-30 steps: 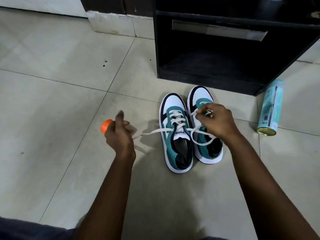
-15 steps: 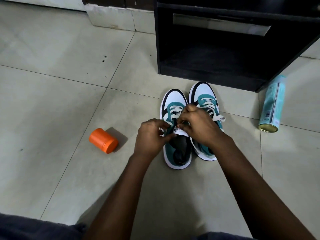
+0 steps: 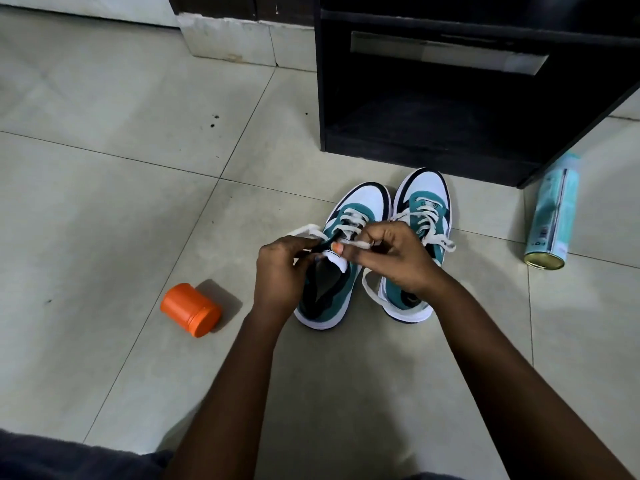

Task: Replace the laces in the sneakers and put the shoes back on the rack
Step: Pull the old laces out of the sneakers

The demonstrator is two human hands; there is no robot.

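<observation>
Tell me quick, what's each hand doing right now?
Left hand: pinching the white lace at the left sneaker.
Right hand: pinching the same lace.

Rack (image 3: 485, 140) top beyond frame edge

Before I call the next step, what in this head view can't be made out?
- Left sneaker tongue and top eyelets: behind the left hand and right hand.
- Knot state of the lace: hidden in the fingers.
- Rack upper shelves: cut off by the top edge.
- Spray can label: too small.
</observation>
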